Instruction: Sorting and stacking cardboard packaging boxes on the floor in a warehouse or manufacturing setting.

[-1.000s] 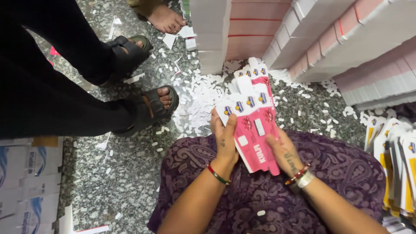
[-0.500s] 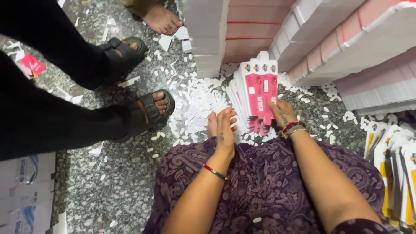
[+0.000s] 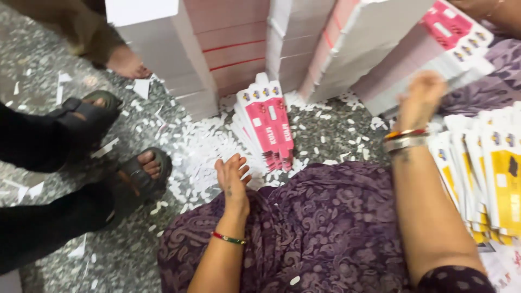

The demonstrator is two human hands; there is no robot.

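Observation:
A stack of pink and white flat cartons (image 3: 266, 126) lies on the speckled floor in front of my knees, leaning against tall piles. My left hand (image 3: 232, 179) rests open on my purple patterned skirt (image 3: 325, 228), just left of that stack and not touching it. My right hand (image 3: 420, 97) is raised and blurred, loosely curled near the leaning white and pink piles (image 3: 374, 49) at the right; nothing shows in it. Yellow and white flat cartons (image 3: 488, 173) fan out beside my right forearm.
Tall stacks of white and pink sheets (image 3: 228, 49) stand ahead. Another person's sandalled feet (image 3: 135, 173) and dark trouser legs stand at the left, a bare foot (image 3: 127, 62) farther back. White paper scraps (image 3: 201, 146) litter the floor.
My hands held the pink carton bundle, set it down against the piles and let go. My right hand has swung right and upward; the view has shifted right.

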